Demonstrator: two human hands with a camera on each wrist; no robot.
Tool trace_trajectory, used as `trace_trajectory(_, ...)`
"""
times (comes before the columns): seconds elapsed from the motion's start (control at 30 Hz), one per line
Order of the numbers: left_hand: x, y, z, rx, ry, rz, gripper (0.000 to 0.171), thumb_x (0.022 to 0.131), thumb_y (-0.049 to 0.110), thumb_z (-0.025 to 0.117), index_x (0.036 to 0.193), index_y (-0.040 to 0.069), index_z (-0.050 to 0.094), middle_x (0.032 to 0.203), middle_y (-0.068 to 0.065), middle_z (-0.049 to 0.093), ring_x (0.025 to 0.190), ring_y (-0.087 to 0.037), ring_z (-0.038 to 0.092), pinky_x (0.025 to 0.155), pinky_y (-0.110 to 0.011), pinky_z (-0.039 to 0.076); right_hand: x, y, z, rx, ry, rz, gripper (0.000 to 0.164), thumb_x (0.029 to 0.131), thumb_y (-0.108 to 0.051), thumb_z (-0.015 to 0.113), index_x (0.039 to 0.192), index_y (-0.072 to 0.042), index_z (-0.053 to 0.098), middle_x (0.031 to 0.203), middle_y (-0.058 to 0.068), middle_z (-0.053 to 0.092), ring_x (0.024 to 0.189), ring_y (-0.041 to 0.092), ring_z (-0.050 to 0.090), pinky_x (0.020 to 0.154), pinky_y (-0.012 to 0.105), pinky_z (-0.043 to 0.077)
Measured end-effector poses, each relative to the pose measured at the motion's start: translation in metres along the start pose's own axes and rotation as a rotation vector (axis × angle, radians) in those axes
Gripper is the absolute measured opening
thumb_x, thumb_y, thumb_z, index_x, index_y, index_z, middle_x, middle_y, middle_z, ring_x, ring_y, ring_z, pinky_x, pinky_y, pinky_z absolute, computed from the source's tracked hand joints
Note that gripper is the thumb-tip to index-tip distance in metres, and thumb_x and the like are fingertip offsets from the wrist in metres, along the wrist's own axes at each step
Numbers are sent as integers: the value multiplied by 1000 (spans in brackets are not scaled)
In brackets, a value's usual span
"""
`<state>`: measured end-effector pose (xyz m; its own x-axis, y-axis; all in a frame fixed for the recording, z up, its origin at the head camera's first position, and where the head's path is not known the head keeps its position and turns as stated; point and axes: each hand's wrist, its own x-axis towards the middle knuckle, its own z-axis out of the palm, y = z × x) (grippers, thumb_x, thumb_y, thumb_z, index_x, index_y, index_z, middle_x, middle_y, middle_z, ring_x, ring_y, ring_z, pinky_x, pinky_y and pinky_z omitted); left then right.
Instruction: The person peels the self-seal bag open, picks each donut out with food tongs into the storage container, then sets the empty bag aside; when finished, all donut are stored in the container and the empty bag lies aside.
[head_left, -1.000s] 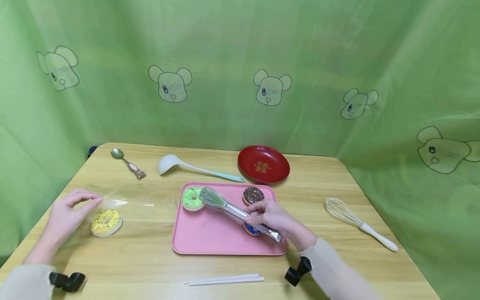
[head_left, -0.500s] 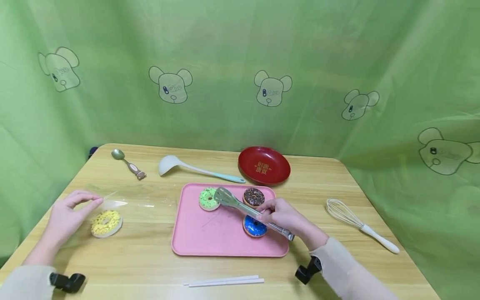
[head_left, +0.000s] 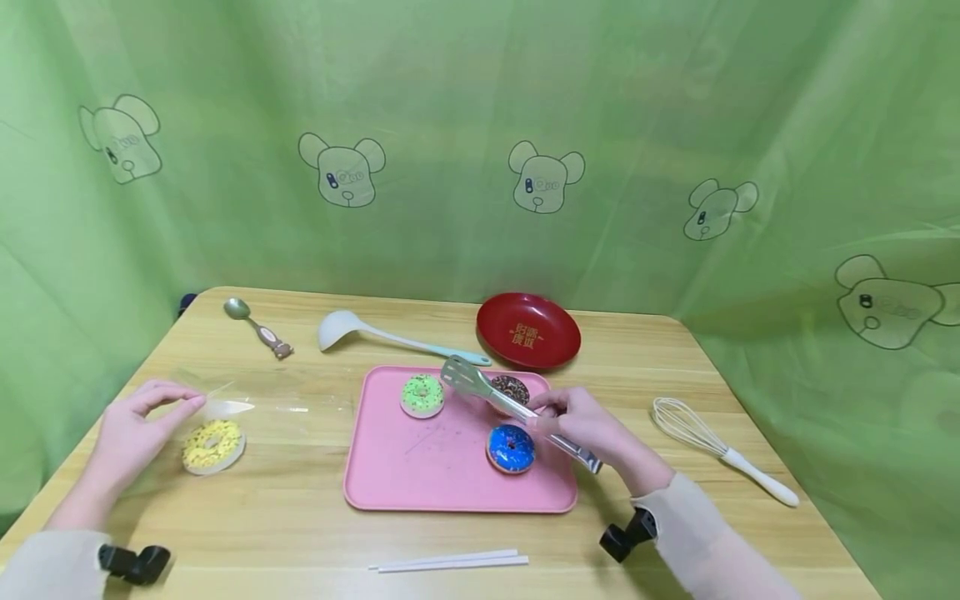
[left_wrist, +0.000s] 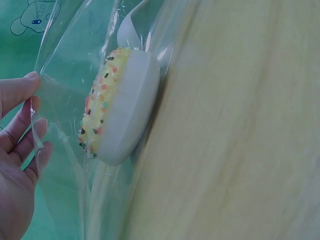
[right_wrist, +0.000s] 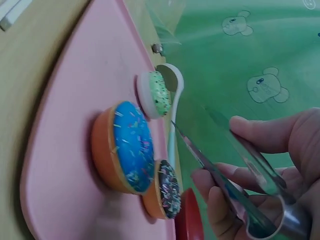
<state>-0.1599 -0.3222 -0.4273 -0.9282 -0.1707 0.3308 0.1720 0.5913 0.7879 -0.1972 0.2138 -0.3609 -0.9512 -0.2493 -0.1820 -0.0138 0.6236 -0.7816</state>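
Note:
My left hand [head_left: 142,425] pinches the edge of a clear plastic bag [head_left: 307,404] between thumb and fingers, holding its mouth raised. Inside the bag lies a doughnut [left_wrist: 132,100] with yellow sprinkled icing. My right hand [head_left: 592,429] grips metal tongs [head_left: 510,407] above the pink tray [head_left: 420,483]; in the right wrist view their two arms stand apart with nothing between them. On the tray sit a green-iced doughnut [head_left: 412,402] left of the tong tips, a blue-iced doughnut [head_left: 512,458], and a chocolate-iced doughnut [head_left: 516,386] partly hidden behind the tongs.
Behind the tray lie a red plate [head_left: 555,333] and a white ladle [head_left: 341,325] with a pale blue handle end. A small spoon [head_left: 237,309] is at the back left. To the right is a whisk [head_left: 757,479], and white chopsticks [head_left: 450,565] lie in front.
The green-iced doughnut has shifted right along the tray, toward its middle. My right hand and the tongs have moved right, off that doughnut. My left hand stays in place.

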Motion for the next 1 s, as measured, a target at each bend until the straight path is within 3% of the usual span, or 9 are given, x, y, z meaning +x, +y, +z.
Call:
trace_trajectory(0.33, 0, 0, -1, 10, -1, -5, 28, 85, 28, 69, 101, 5, 66, 94, 14, 61, 91, 0, 50, 82, -21, 31, -1, -7, 8, 14, -13, -53, 32, 80, -12, 70, 110, -1, 64, 83, 7, 61, 77, 21, 52, 67, 31, 45)
trace_trajectory(0.57, 1, 2, 0, -2, 3, 8, 26, 85, 27, 69, 100, 5, 67, 93, 14, 62, 92, 2, 49, 81, -17, 30, 9, -18, 29, 70, -67, -136, 33, 80, -11, 71, 110, 1, 64, 81, 7, 60, 73, 18, 53, 66, 29, 47)
trace_trajectory(1.0, 0, 4, -2, -4, 6, 5, 26, 85, 27, 69, 100, 6, 67, 93, 12, 63, 91, 0, 51, 79, -14, 33, 29, -52, 81, 9, -168, -252, 29, 77, -14, 74, 103, -5, 69, 76, 1, 63, 69, 13, 53, 63, 25, 45)
